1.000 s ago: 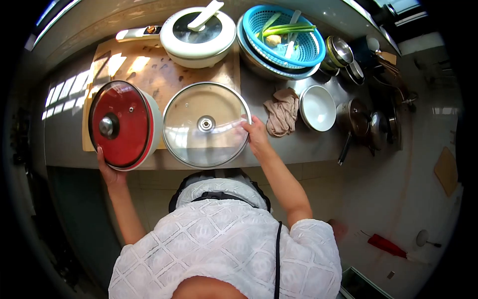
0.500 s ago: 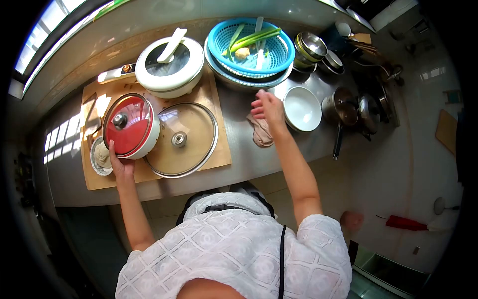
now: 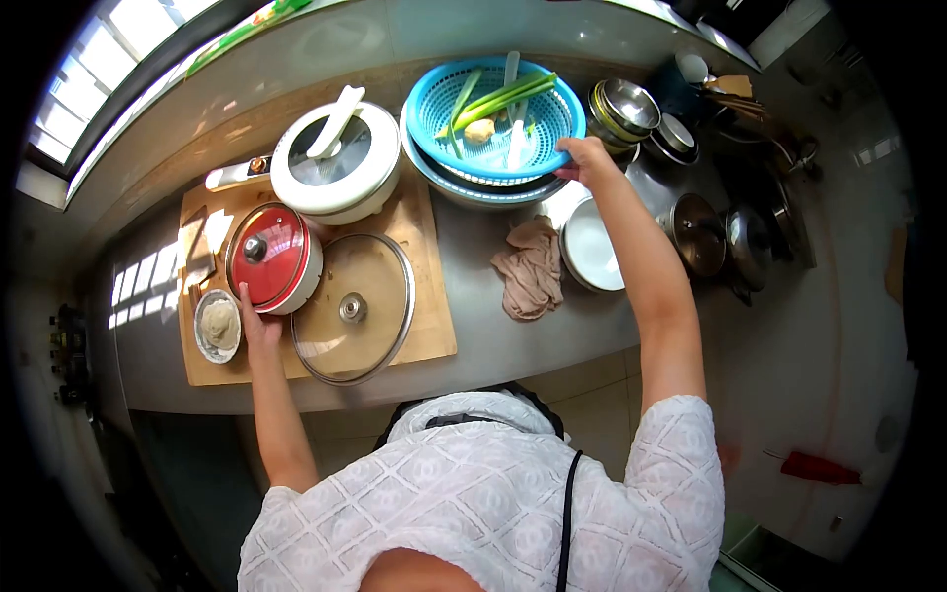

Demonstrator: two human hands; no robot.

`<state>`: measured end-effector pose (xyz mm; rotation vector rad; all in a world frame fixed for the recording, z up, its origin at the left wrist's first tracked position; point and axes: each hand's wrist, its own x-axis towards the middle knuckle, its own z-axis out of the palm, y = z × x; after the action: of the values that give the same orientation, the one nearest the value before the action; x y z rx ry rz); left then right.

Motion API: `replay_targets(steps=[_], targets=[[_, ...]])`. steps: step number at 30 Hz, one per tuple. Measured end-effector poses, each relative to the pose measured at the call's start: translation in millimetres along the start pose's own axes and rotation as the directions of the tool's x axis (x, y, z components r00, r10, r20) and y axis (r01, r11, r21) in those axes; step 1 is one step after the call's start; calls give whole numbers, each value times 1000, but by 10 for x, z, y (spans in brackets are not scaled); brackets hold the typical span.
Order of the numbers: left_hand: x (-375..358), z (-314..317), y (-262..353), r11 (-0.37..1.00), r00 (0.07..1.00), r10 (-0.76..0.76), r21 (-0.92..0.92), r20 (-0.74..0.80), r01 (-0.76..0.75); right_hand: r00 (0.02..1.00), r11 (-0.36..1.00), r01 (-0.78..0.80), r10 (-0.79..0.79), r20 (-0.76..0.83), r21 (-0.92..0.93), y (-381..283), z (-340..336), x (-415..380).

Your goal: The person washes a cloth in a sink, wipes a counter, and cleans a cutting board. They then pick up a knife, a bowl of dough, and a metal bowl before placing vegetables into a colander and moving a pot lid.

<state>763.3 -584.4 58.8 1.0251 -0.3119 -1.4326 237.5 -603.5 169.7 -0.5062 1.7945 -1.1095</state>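
My left hand [image 3: 260, 333] grips the near side of a small white pot [image 3: 310, 271] with a red-rimmed glass lid [image 3: 278, 261], its thumb up by the lid's edge. The pot is over a wooden board, and a large clear glass lid [image 3: 380, 326] lies just right of it. My right hand [image 3: 589, 163] is closed on the right rim of a blue plastic colander [image 3: 552, 126]. In the colander are green onions [image 3: 508, 94], a piece of ginger [image 3: 479, 131] and a pale long-handled utensil [image 3: 516, 143]. A metal basin [image 3: 424, 170] is under the colander.
A white electric pot [image 3: 380, 187] stands on the wooden board [image 3: 419, 340], with a bowl of dough [image 3: 219, 326] at left. A crumpled cloth [image 3: 531, 271] and white bowls [image 3: 595, 252] are below the colander. Metal bowls [image 3: 631, 102] and a pan [image 3: 700, 232] stand farther right.
My right hand has moved from above the cloth up and right onto the colander's rim. The pot in my left hand has shifted and no longer overlaps the dough bowl. The camera view has shifted.
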Motion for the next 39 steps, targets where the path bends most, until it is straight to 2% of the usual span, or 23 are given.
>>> replay_targets(steps=[5,8,10,11,12,14,15,16,17,18,20,21,22,25,28,29,30,32,34,35,36,38,39], targets=[[86,-9,56,955,990,62,296,-126,-22,992,988,121,-118,-43,91,60,-67,-85],[61,9,47,936,985,109,347,-131,-57,984,981,176,-175,-15,76,30,-185,-227],[258,-279,1,922,924,46,372,-378,106,983,982,181,-183,30,47,2,-288,-303],[-90,121,86,935,959,177,342,-221,-94,981,981,189,-190,36,33,2,-318,-356],[-133,138,49,939,960,173,332,-220,-93,977,978,206,-208,43,37,10,-373,-422],[-149,228,32,865,894,371,443,-251,-235,970,970,236,-239,43,65,32,-432,-607],[-459,688,25,806,813,535,428,-229,-410,949,946,301,-310,63,124,69,-438,-680],[-481,815,-28,534,669,740,659,-61,-530,922,915,359,-378,79,182,117,-433,-757],[-818,1275,-21,515,673,729,547,125,-660,934,932,343,-352,65,119,104,-399,-903],[-1062,1653,-27,518,678,724,550,125,-654,922,922,362,-376,93,138,157,-374,-954],[-1339,2325,-76,369,635,459,516,622,-773,909,906,388,-406,90,166,224,-250,-1081],[-1360,2605,-167,236,562,347,510,751,-827,902,895,398,-421,91,201,273,-175,-1126],[-1306,2811,-297,-100,504,229,536,832,-839,897,886,402,-432,95,233,334,-104,-1158],[-947,3218,-692,-378,651,32,612,758,-694,907,877,372,-413,80,306,468,107,-1231],[-865,3407,-961,-452,721,131,689,680,-567,885,831,447,-464,-31,330,568,342,-1290],[-882,3448,-1056,-464,718,116,676,687,-572,858,810,509,-504,-99,292,563,406,-1372],[-884,3468,-1124,-473,684,174,670,708,-572,896,828,431,-440,-62,357,494,399,-1488],[-836,3475,-1240,-484,646,226,660,729,-575,830,790,557,-539,-144,256,549,435,-1470],[-774,3489,-1361,-444,573,305,646,760,-621,864,797,502,-481,-148,335,569,425,-1468],[-730,3497,-1348,-383,627,160,633,763,-673,894,795,445,-422,-153,411,578,396,-1468],[-707,3500,-1348,-384,623,161,630,765,-675,892,793,449,-424,-155,413,614,339,-1443],[-654,3502,-1325,-353,713,58,683,699,-640,895,857,446,-419,-155,258,658,265,-1416],[-651,3480,-1328,-375,666,102,649,739,-663,907,869,422,-398,-139,259,664,233,-1433]])
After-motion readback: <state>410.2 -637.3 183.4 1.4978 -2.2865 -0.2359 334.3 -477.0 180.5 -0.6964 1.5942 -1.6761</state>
